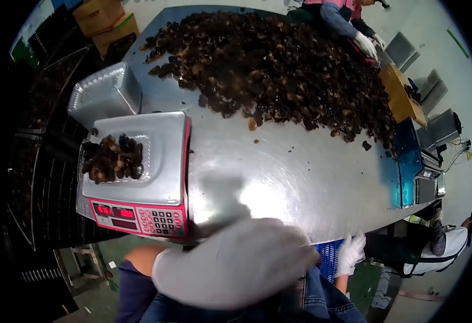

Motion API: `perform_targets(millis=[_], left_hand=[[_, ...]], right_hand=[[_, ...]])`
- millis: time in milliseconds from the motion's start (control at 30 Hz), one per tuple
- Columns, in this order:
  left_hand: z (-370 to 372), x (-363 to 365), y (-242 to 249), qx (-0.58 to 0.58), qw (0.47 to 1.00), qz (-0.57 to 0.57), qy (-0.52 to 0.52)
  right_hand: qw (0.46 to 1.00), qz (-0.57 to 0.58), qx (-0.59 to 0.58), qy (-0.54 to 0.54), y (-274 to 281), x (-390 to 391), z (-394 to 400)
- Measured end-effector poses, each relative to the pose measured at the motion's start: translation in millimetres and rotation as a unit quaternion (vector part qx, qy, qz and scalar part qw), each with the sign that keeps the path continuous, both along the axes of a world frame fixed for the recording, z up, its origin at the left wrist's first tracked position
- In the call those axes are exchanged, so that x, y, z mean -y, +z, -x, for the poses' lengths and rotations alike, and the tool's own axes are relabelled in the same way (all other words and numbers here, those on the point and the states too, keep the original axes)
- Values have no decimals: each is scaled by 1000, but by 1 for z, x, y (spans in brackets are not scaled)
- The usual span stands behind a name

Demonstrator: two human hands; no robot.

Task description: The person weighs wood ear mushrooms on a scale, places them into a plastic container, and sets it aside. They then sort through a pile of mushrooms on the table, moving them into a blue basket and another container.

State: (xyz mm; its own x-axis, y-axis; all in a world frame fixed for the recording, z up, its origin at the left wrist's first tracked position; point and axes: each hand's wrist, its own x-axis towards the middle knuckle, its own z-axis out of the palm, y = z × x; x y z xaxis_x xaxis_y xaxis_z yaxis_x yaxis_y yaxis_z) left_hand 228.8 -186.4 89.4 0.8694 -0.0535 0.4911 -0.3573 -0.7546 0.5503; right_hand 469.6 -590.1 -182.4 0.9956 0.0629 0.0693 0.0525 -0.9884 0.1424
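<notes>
My left hand (236, 264), in a white glove, reaches across in front of my body at the table's near edge. It is smeared by motion and its fingers cannot be made out. Lower right, my gloved right hand (350, 254) is beside a blue plastic basket (328, 258), fingers partly spread, with nothing visible in them. On the left stands a red and silver digital scale (163, 183). A clear plastic tray (147, 156) on its pan holds dark brown, mushroom-like pieces (113, 159). Behind the scale is a stack of clear trays (104, 94).
A large heap of dark brown pieces (268, 70) covers the far part of the metal table (300, 183). A co-worker's gloved hand (366, 46) is at the far right; another person (446, 245) is at the right. Dark racks (58, 177) stand left, cardboard boxes (101, 19) behind.
</notes>
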Motion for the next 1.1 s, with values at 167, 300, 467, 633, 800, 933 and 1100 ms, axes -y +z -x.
perform_targets(millis=[167,300,467,633,800,933,1100], left_hand=[[-12,65,20,185,975,121,-15],[-30,97,16,152,972,180,-18],[-65,99,28,-30,973,37,-226],[-130,103,-59,-142,982,-84,-95],[-153,34,-182,-127,973,174,78],[-167,-43,-234,-35,909,-6,416],[-172,-106,-279,-140,760,-13,634]], right_hand=[[972,-97,146,159,36,-30,8],[835,-262,0,483,47,-265,47],[743,-163,-89,642,4,-429,106],[914,-127,68,380,-66,-397,1],[996,18,77,40,0,-128,-59],[970,134,116,-166,-13,110,-33],[947,-268,175,-9,25,69,-47]])
